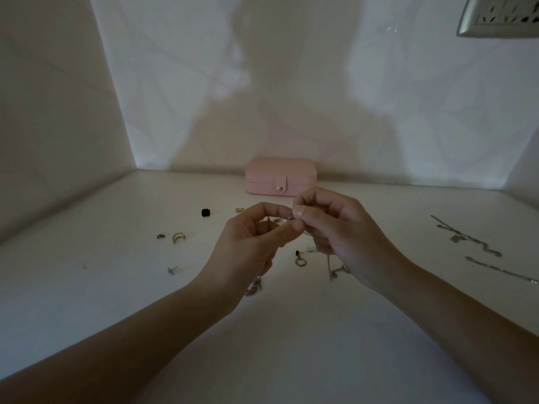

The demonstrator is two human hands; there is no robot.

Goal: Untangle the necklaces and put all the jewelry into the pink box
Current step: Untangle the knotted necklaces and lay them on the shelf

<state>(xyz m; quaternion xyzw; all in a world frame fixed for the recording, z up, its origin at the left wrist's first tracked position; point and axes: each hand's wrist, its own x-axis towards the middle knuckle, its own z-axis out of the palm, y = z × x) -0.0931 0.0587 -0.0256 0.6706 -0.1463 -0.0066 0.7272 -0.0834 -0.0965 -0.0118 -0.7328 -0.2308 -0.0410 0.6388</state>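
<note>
My left hand (256, 243) and my right hand (338, 231) are raised together above the white table, fingertips meeting. Both pinch a tangled necklace chain (290, 217) between thumb and fingers. One end of the chain (254, 287) hangs below my left hand, another part (335, 269) dangles under my right hand. The pink box (280, 176) stands closed with its snap tab fastened, against the back wall behind my hands.
Two silver necklaces (466, 237) (501, 269) lie stretched out at the right. Scattered on the table (87, 287) are a gold ring (178, 237), a black stud (206, 212), small earrings (172, 270) (160, 236) and a hoop earring (300, 259). Walls close in the left and back.
</note>
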